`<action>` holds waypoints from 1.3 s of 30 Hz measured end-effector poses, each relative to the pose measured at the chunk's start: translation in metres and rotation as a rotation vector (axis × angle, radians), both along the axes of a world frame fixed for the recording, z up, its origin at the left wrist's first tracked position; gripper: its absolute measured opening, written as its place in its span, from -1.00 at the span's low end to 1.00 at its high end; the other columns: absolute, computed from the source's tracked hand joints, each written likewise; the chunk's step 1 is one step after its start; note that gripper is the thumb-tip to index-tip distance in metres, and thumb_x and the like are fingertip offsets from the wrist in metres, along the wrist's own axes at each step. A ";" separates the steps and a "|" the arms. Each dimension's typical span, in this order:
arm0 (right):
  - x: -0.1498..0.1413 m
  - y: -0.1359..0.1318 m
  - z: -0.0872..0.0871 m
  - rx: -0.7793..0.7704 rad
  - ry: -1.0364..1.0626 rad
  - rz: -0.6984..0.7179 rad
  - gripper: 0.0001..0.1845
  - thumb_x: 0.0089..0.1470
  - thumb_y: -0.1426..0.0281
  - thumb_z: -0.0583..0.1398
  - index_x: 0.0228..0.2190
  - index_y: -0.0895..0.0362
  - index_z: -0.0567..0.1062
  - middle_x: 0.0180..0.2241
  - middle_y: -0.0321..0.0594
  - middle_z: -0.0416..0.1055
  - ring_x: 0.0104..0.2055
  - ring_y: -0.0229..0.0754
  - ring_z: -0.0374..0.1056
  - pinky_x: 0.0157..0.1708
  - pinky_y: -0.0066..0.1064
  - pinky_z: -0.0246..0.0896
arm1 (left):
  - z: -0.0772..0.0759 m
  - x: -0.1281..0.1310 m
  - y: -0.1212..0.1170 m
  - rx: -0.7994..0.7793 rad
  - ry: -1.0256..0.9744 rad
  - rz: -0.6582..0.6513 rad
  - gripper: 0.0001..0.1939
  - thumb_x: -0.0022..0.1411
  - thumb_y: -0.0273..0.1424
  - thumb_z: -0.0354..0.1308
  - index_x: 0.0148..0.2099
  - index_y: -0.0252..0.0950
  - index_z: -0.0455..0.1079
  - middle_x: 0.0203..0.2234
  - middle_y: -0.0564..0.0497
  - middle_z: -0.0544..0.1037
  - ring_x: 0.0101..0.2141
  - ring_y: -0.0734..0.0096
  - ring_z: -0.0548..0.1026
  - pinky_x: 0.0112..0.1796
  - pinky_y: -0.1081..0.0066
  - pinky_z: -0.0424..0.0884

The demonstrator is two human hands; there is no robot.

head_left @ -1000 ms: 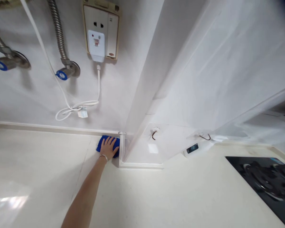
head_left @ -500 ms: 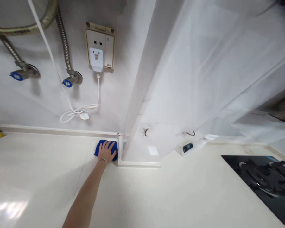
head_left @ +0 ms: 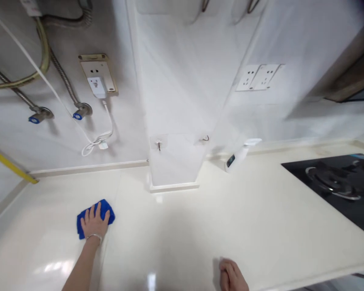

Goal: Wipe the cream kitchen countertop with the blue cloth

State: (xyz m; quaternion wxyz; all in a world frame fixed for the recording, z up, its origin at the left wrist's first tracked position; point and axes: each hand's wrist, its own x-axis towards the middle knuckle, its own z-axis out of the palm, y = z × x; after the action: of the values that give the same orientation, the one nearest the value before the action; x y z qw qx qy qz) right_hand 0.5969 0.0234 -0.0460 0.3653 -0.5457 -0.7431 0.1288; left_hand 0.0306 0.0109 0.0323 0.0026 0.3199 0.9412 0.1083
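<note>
– One cloth [head_left: 103, 207], blue, where?
– On the counter [head_left: 170, 226], left side, well apart from the wall. Left hand [head_left: 93, 225] on top, palm down.
– Left grip?
– Not clenched. Fingers spread, pressing the cloth flat; cloth sticks out around the fingertips. One bracelet [head_left: 94, 236] on that wrist.
– Right?
– Right hand [head_left: 231, 278] at the bottom edge of the view, by the counter. Fingers curled in, loosely closed, no object visible in it. Can't see inside the fist.
– Containers?
– One: white bottle [head_left: 239, 158], dark label [head_left: 231, 161], near the back wall, right of the pillar [head_left: 182, 93]. Opaque, can't tell contents.
– Counts for the rest?
– Two valves [head_left: 80, 111] with blue ends, left wall. One plug [head_left: 97, 87] in the left outlet [head_left: 111, 79], its white cord [head_left: 108, 117] looped below. Four hooks [head_left: 205, 138] on the pillar, two low, two at the top edge. Right of it, one group of sockets [head_left: 259, 77]. One yellow bar [head_left: 12, 165], far left. One black stove [head_left: 333, 186] on the right; at least two burners [head_left: 332, 180], second one cut off by the frame.
</note>
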 end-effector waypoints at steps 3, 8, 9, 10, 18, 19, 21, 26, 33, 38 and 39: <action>-0.002 -0.001 0.000 0.061 -0.003 0.021 -0.79 0.21 0.39 0.04 -0.35 0.06 0.47 -0.28 -0.13 0.48 -0.21 -0.14 0.45 -0.15 -0.34 0.40 | -0.003 0.041 -0.021 -0.020 0.020 -0.009 -0.28 0.31 -0.03 -0.28 0.42 -0.23 -0.03 0.40 -0.14 0.07 0.38 0.00 -0.04 0.33 -0.11 -0.11; -0.003 -0.002 0.006 0.027 -0.012 0.075 -0.78 0.18 0.44 0.03 -0.27 0.08 0.48 -0.23 -0.11 0.48 -0.16 -0.11 0.41 -0.09 -0.27 0.37 | -0.009 0.134 -0.030 -0.049 0.069 -0.176 -0.30 0.32 -0.07 -0.22 0.41 -0.23 -0.02 0.39 -0.13 0.09 0.38 0.00 -0.03 0.34 -0.11 -0.10; -0.003 -0.002 0.008 0.021 -0.008 0.090 -0.78 0.16 0.46 0.03 -0.28 0.09 0.48 -0.23 -0.12 0.47 -0.17 -0.11 0.40 -0.09 -0.28 0.36 | -0.011 0.155 -0.029 -0.053 0.081 -0.225 -0.31 0.32 -0.08 -0.19 0.41 -0.25 -0.01 0.39 -0.13 0.10 0.38 -0.01 -0.04 0.34 -0.11 -0.10; -0.003 -0.002 0.010 0.018 -0.004 0.103 -0.77 0.14 0.47 0.03 -0.30 0.09 0.48 -0.23 -0.12 0.47 -0.17 -0.12 0.39 -0.10 -0.29 0.35 | -0.012 0.177 -0.027 -0.057 0.091 -0.278 -0.31 0.32 -0.09 -0.18 0.41 -0.25 0.00 0.39 -0.14 0.10 0.38 -0.01 -0.04 0.34 -0.11 -0.10; -0.003 0.000 0.029 0.013 0.017 0.174 -0.74 0.07 0.55 -0.01 -0.40 0.10 0.45 -0.30 -0.18 0.41 -0.24 -0.17 0.27 -0.20 -0.36 0.24 | -0.016 0.356 0.003 -0.054 -0.055 -0.848 -0.25 0.27 -0.09 -0.02 0.43 -0.05 -0.13 0.42 -0.02 -0.02 0.40 -0.01 -0.11 0.35 -0.19 -0.08; -0.004 0.000 0.031 0.015 0.026 0.184 -0.74 0.08 0.56 -0.01 -0.40 0.10 0.44 -0.31 -0.19 0.41 -0.24 -0.18 0.26 -0.20 -0.36 0.22 | -0.016 0.371 0.009 -0.050 -0.083 -0.913 -0.24 0.26 -0.09 -0.01 0.44 -0.02 -0.16 0.43 0.01 -0.04 0.40 0.00 -0.12 0.35 -0.19 -0.07; -0.004 0.001 0.033 0.027 0.047 0.191 -0.74 0.10 0.58 -0.02 -0.40 0.11 0.43 -0.33 -0.20 0.39 -0.24 -0.20 0.25 -0.19 -0.37 0.20 | -0.014 0.391 0.022 -0.039 -0.119 -1.008 -0.23 0.27 -0.09 0.01 0.44 0.01 -0.19 0.43 0.04 -0.07 0.40 0.00 -0.13 0.36 -0.19 -0.07; -0.005 0.002 0.031 0.078 0.089 0.182 -0.74 0.11 0.61 -0.02 -0.39 0.12 0.42 -0.35 -0.22 0.36 -0.26 -0.22 0.24 -0.21 -0.39 0.17 | -0.013 0.397 0.046 0.001 -0.074 -1.166 -0.22 0.27 -0.15 0.06 0.43 -0.03 -0.17 0.42 -0.02 -0.01 0.39 -0.01 -0.06 0.34 -0.16 -0.02; -0.008 0.003 0.028 0.094 0.049 0.137 -0.78 0.02 0.59 -0.01 -0.42 0.12 0.39 -0.35 -0.22 0.35 -0.28 -0.21 0.22 -0.26 -0.39 0.15 | -0.018 0.345 0.047 0.025 0.054 -1.194 -0.32 0.30 -0.23 0.03 0.41 -0.02 -0.08 0.38 0.02 0.13 0.36 0.10 0.04 0.31 -0.06 0.07; -0.009 0.003 0.026 0.046 -0.019 0.105 -0.76 -0.03 0.59 -0.01 -0.43 0.13 0.42 -0.35 -0.20 0.38 -0.29 -0.19 0.23 -0.26 -0.37 0.15 | -0.017 0.251 0.027 0.015 0.096 -0.874 -0.43 0.36 -0.20 -0.12 0.37 -0.10 0.09 0.35 -0.02 0.21 0.35 0.11 0.06 0.32 -0.06 0.01; -0.010 0.003 0.025 0.041 -0.023 0.096 -0.75 -0.02 0.59 -0.01 -0.43 0.13 0.43 -0.34 -0.19 0.39 -0.29 -0.19 0.23 -0.25 -0.37 0.15 | -0.016 0.230 0.021 0.015 0.108 -0.805 -0.44 0.36 -0.19 -0.14 0.37 -0.13 0.11 0.34 -0.04 0.22 0.35 0.11 0.07 0.33 -0.06 0.00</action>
State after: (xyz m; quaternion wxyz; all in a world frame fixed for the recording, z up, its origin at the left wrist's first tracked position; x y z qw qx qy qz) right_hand 0.5874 0.0261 -0.0207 0.3611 -0.5033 -0.7750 0.1247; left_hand 0.2602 0.0319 0.0158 -0.0067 0.6681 0.7388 0.0885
